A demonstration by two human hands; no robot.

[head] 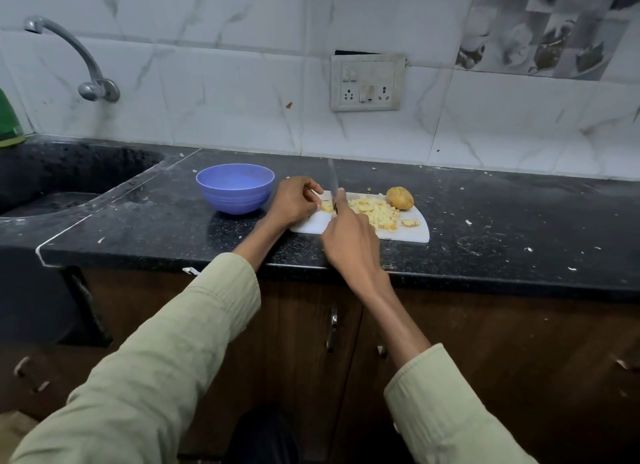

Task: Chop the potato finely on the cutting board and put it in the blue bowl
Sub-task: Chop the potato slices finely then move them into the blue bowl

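From the head camera, the right hand (349, 238) is wrapped around the handle of one knife (333, 186), its blade pointing up and away, the lower edge down among the potato. The left hand (294, 200) curls its fingertips onto a small potato piece (326, 206) just left of the blade, holding it on the white cutting board (408, 234). Right of the knife lies one heap of chopped potato (375, 211), and at the board's far right corner sits one uncut potato chunk (400, 197) with its skin on. One blue bowl (234, 188) stands on the black counter (519, 214), just left of the left hand, nothing visible inside.
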